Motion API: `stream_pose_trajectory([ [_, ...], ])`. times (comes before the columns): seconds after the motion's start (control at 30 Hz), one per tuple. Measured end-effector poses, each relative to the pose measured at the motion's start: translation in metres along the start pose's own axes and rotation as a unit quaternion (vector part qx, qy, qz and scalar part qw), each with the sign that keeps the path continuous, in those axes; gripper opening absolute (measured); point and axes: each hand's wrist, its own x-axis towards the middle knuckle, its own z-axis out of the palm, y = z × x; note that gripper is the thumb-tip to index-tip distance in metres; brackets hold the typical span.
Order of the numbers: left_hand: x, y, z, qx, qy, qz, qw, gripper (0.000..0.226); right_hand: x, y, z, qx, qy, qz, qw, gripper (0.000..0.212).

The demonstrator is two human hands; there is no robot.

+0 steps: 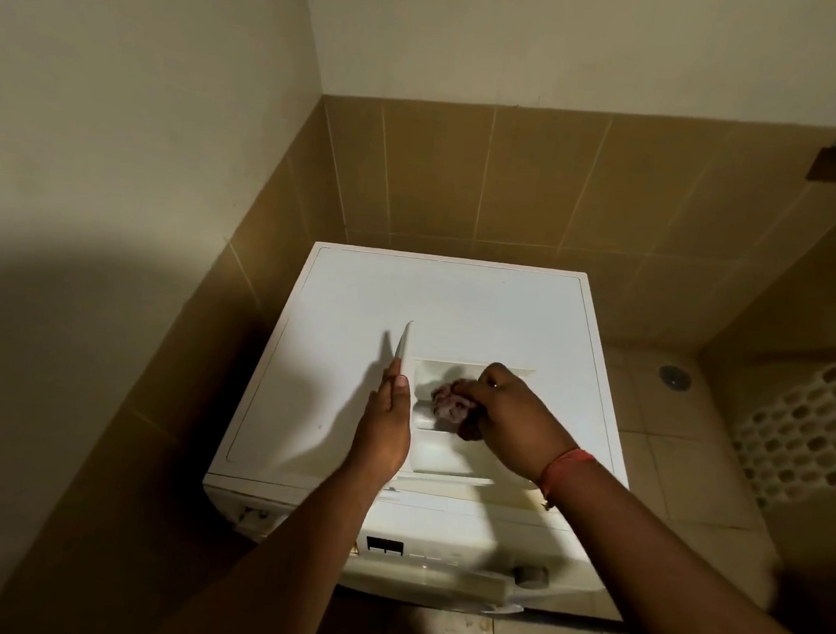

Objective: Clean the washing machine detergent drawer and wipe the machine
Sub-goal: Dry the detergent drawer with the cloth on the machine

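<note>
White washing machine (482,312) top carries the detergent drawer (444,450).

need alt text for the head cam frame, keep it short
Seen from above, a person's right hand presses a bunched pinkish cloth into a white detergent drawer lying on top of a white washing machine. The left hand holds the drawer's front panel steady at its left end. Tan tiled walls stand behind.

Dim, warm-toned frame; hard shadows fall left across the white box-shaped washing machine top (457,310); corners dark, edges bowed by wide-angle distortion.
</note>
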Motion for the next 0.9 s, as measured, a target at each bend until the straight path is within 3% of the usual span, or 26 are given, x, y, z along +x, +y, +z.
stream_pose_trajectory([
  [0.23, 0.0, 0.001, -0.001, 0.009, 0.001, 0.013, 1.0, 0.048, 0.004, -0.032, 0.036, -0.148, -0.083, 0.052, 0.984, 0.042],
  [0.43, -0.001, 0.001, -0.001, -0.002, -0.003, 0.014, 1.0, 0.048, 0.026, -0.054, 0.031, -0.235, -0.237, 0.113, 0.936, 0.041],
  [0.6, -0.002, 0.003, -0.002, -0.012, -0.005, 0.006, 1.0, 0.046, 0.041, -0.072, 0.056, -0.215, -0.178, 0.151, 0.948, 0.034],
  [0.67, 0.0, 0.003, -0.009, -0.009, 0.0, 0.004, 1.0, 0.047, 0.04, -0.06, 0.061, -0.171, -0.157, 0.109, 0.967, 0.038],
  [0.73, 0.0, 0.001, -0.015, -0.015, 0.007, 0.005, 1.0, 0.047, 0.032, -0.04, 0.06, -0.051, -0.158, 0.075, 0.983, 0.057],
  [0.83, -0.001, 0.001, -0.017, -0.03, 0.006, 0.012, 0.999, 0.047, 0.018, -0.021, 0.055, 0.126, -0.125, 0.061, 0.982, 0.074],
  [0.9, -0.001, 0.002, -0.016, -0.035, 0.005, 0.01, 0.999, 0.046, 0.017, -0.017, 0.053, 0.171, -0.136, 0.062, 0.974, 0.078],
])
